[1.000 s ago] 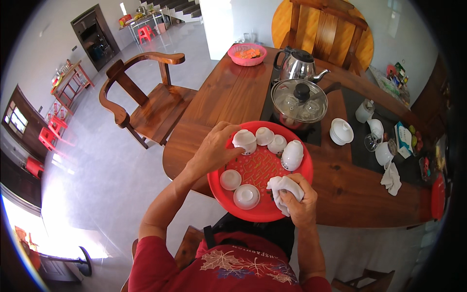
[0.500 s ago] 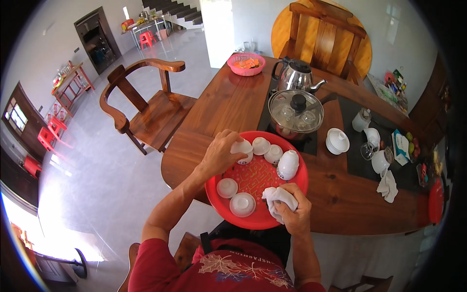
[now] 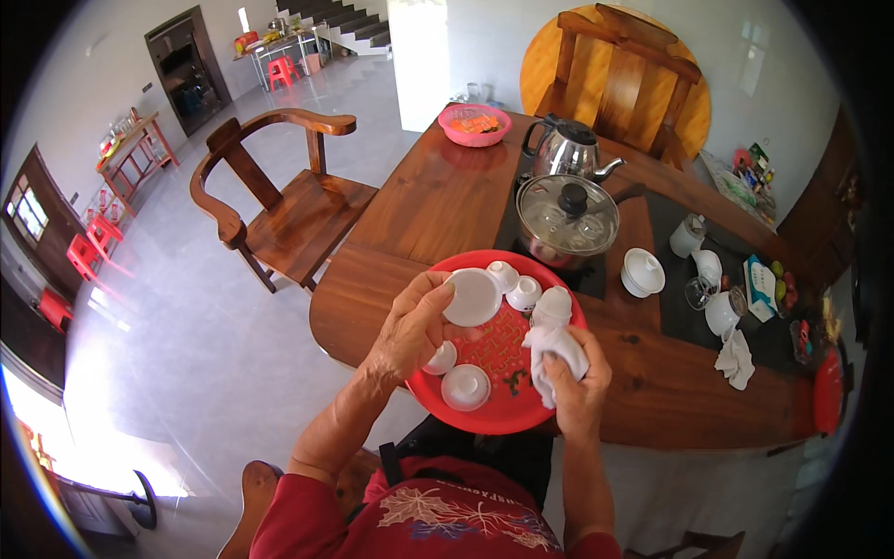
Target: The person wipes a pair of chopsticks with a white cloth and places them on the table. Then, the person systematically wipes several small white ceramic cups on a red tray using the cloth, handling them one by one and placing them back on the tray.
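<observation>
A small white cup (image 3: 472, 298) is pinched in my left hand (image 3: 407, 326), its round opening turned up toward me over the red tray (image 3: 484, 421). My right hand (image 3: 579, 377) grips a crumpled white cloth (image 3: 551, 359) above the tray's right side. Along the far rim stand two little white cups (image 3: 524, 294), with a stack of white cups (image 3: 552, 306) to their right, partly behind the cloth. Near the tray's lower left lies an upside-down white cup (image 3: 466, 387); another white cup (image 3: 441, 358) beside it is partly covered by my left hand.
On the wooden table (image 3: 391, 242) stand a glass-lidded pot (image 3: 566, 219), a steel kettle (image 3: 570, 147) and a pink basket (image 3: 475, 126). A lidded white bowl (image 3: 643, 272), a glass pitcher (image 3: 700, 292) and another white cloth (image 3: 736, 359) are to the right. A wooden armchair (image 3: 284, 205) is at the left.
My left hand has lifted a cup off the tray's far left and tipped its opening toward me. My right hand with the cloth has shifted slightly right and up.
</observation>
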The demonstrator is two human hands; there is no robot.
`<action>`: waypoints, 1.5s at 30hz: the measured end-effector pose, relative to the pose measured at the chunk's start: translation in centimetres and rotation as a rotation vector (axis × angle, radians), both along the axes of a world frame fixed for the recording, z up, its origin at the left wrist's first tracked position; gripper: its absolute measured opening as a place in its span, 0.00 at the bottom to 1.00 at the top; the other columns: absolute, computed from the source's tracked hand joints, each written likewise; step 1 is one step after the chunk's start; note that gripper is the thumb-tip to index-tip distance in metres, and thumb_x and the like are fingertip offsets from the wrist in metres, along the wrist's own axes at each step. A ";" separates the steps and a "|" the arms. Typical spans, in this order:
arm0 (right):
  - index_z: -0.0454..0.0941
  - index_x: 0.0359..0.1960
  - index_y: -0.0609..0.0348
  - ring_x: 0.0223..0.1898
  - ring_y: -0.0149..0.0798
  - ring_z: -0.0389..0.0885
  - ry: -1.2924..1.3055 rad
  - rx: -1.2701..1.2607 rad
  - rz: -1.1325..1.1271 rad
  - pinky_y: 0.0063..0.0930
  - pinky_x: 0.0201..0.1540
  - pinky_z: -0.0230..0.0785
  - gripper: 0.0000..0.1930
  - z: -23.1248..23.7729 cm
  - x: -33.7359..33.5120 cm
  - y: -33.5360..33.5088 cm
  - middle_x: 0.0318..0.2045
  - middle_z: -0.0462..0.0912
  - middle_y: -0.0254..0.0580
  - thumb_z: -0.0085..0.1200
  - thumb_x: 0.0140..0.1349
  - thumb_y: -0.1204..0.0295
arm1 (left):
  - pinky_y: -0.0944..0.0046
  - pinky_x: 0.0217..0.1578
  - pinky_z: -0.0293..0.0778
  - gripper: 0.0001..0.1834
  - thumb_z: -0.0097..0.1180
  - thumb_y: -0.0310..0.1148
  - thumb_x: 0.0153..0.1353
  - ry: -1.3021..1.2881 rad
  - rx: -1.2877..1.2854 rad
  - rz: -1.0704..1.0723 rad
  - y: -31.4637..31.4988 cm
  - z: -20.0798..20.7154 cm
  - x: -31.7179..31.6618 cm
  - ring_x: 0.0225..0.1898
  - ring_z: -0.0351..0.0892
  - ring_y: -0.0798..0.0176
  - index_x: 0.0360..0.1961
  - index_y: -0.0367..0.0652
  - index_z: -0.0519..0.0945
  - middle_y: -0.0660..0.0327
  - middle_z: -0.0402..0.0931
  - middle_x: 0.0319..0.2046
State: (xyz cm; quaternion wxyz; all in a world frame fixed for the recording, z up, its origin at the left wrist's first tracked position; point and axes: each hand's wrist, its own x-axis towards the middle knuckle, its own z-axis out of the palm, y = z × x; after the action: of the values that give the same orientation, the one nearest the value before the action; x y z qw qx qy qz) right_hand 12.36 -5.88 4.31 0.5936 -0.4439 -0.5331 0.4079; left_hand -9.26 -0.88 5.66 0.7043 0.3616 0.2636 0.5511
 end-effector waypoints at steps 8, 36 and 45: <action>0.72 0.46 0.66 0.41 0.43 0.75 -0.130 0.314 0.108 0.34 0.45 0.68 0.18 1.0 -3.1 1.1 0.42 0.74 0.48 0.58 0.51 0.80 | 0.65 0.22 0.72 0.14 0.44 0.41 0.70 -0.193 -0.108 -0.004 -2.3 -2.4 2.6 0.27 0.76 0.64 0.47 0.43 0.71 0.62 0.74 0.31; 0.73 0.46 0.65 0.47 0.42 0.74 -0.023 0.403 0.353 0.34 0.50 0.67 0.18 2.6 -1.0 -0.1 0.46 0.77 0.48 0.58 0.52 0.81 | 0.76 0.10 0.44 0.10 0.41 0.43 0.71 -0.248 -0.398 -0.566 -5.3 -1.9 5.3 0.10 0.52 0.78 0.46 0.54 0.69 0.71 0.57 0.16; 0.70 0.45 0.66 0.31 0.30 0.78 0.291 0.180 0.065 0.23 0.34 0.73 0.16 0.4 0.4 0.1 0.34 0.78 0.42 0.55 0.56 0.73 | 0.72 0.17 0.56 0.23 0.31 0.53 0.71 -0.016 -0.196 -0.439 -6.9 -3.0 6.9 0.14 0.58 0.73 0.38 0.44 0.69 0.69 0.60 0.16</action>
State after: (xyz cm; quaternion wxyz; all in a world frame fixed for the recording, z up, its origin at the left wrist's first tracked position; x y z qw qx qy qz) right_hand 12.80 -5.73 4.71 0.6885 -0.3075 -0.4899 0.4375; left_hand -2.39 -7.74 2.61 0.8411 0.3360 0.2251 0.3593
